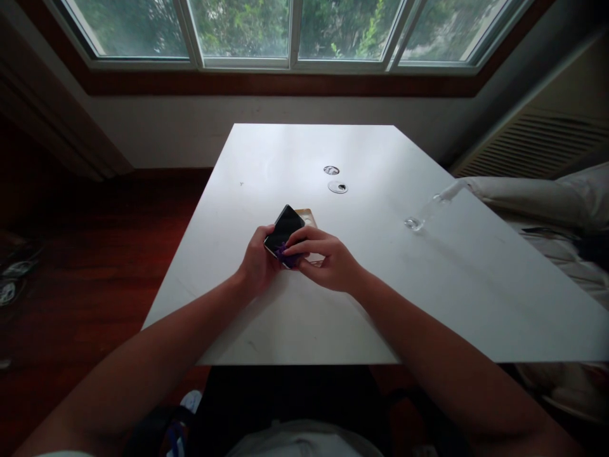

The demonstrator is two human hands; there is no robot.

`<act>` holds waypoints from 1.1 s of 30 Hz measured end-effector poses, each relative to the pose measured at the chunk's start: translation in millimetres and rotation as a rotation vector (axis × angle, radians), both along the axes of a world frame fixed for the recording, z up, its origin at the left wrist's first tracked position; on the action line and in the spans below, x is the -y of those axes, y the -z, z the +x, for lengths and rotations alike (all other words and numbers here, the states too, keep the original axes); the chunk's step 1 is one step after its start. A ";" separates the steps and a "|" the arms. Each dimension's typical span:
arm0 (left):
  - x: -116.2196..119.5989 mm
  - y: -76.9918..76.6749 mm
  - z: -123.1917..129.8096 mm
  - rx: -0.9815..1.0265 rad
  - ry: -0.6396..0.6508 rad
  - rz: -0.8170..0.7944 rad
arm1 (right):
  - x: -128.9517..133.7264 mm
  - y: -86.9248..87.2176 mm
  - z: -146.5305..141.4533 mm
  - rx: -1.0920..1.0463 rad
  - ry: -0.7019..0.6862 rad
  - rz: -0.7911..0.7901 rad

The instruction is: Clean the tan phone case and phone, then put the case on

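A dark phone (287, 223) is tilted above the white table (304, 324), its black screen facing up. My left hand (259, 261) grips its left and lower edge, the thumb along the side. Bunched in the fingers of my right hand (326, 257) is a small purple cloth (288, 257), pressed against the lower part of the screen. Behind the phone and right hand, a clear phone case with a tan edge (307, 216) lies on the table, partly hidden.
Two round cable-hole fittings (332, 170) (338, 187) sit in the table beyond the hands. A clear object (413, 223) is on the right side. A window (242, 28) lies beyond the table, and pale fabric (533, 193) is at the right edge.
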State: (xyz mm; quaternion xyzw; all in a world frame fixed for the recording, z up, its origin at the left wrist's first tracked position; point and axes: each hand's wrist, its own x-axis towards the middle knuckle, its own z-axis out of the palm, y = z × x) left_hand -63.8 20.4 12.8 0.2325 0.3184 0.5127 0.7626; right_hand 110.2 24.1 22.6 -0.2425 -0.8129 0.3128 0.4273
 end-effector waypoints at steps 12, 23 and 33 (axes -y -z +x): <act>0.2 -0.7 0.8 -0.036 -0.017 -0.012 | -3.3 3.7 1.2 0.033 0.127 -0.021; -1.2 2.0 -3.0 -0.025 0.118 0.018 | -23.5 23.0 5.0 0.005 0.405 -0.117; -0.2 3.1 -0.2 -0.055 0.052 0.014 | 0.6 8.9 -4.5 -0.015 0.076 0.077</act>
